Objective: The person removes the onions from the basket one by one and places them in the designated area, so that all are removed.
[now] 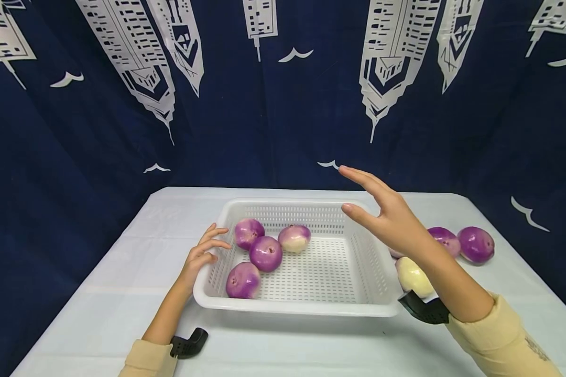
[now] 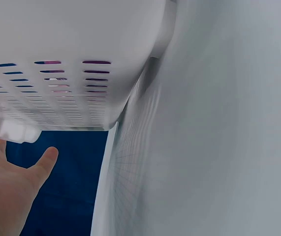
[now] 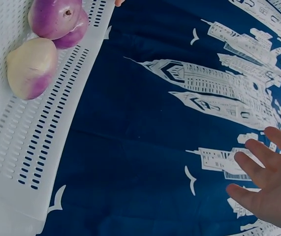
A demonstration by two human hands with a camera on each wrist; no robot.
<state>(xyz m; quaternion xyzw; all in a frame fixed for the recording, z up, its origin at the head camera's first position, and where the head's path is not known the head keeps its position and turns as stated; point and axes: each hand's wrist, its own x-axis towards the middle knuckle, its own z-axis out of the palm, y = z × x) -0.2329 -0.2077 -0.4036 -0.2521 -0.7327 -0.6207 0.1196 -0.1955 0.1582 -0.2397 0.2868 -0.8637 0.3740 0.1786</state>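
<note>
A white perforated plastic basket point(image 1: 323, 272) holds several purple-and-white turnips grouped in its left half, one of them a turnip point(image 1: 266, 254) in the middle of the group. At the basket's left rim is my left hand point(image 1: 199, 260), its loosely bent fingers reaching over the edge. In the left wrist view the thumb point(image 2: 46, 162) stands away from the basket. My right hand point(image 1: 391, 217) is raised above the basket's right end, fingers extended and thumb spread, holding nothing. From the right wrist view, the same hand point(image 3: 273, 184) hangs apart from the basket.
Several more turnips lie on the white-covered table right of the basket, including a purple one point(image 1: 475, 245) and a paler one point(image 1: 414, 277), partly behind my right forearm. A dark blue cloth point(image 1: 273, 120) with white building prints hangs behind the table point(image 1: 118, 283).
</note>
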